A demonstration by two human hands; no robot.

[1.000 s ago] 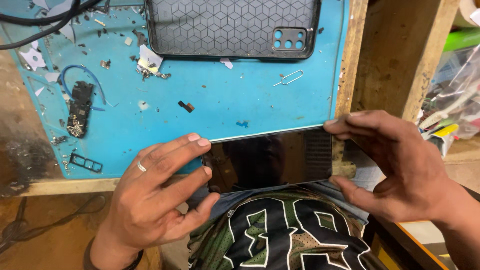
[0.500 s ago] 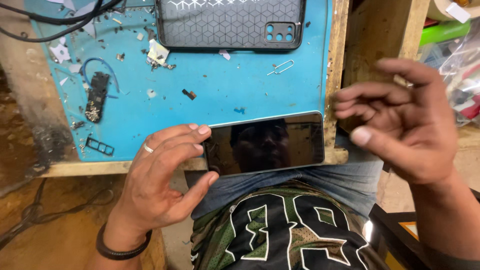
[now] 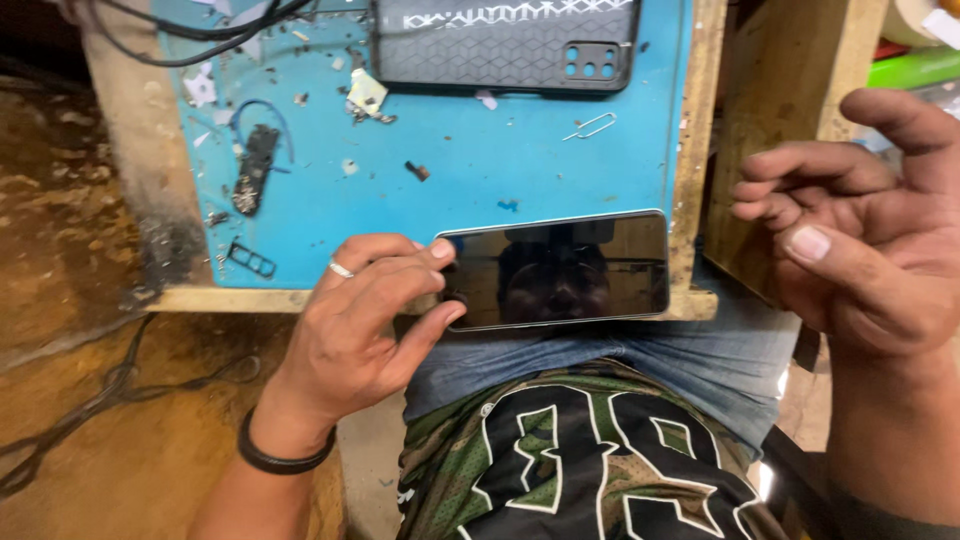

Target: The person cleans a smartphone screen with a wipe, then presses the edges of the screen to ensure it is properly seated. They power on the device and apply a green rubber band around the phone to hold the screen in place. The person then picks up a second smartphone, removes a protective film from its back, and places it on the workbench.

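Head view: left hand [image 3: 365, 320] pinches the near end of a dark-screened phone [image 3: 560, 268] between thumb and fingers, the phone lying flat at the blue mat's [image 3: 480, 170] front edge. Right hand [image 3: 860, 230] hangs loosely curled, empty, well right of the phone. Beyond the left hand lies a black phone case [image 3: 500, 45].

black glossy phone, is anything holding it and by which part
The left hand holds the black glossy rectangular phone by its left short end, thumb below and fingers on top. The right hand is off it, empty.
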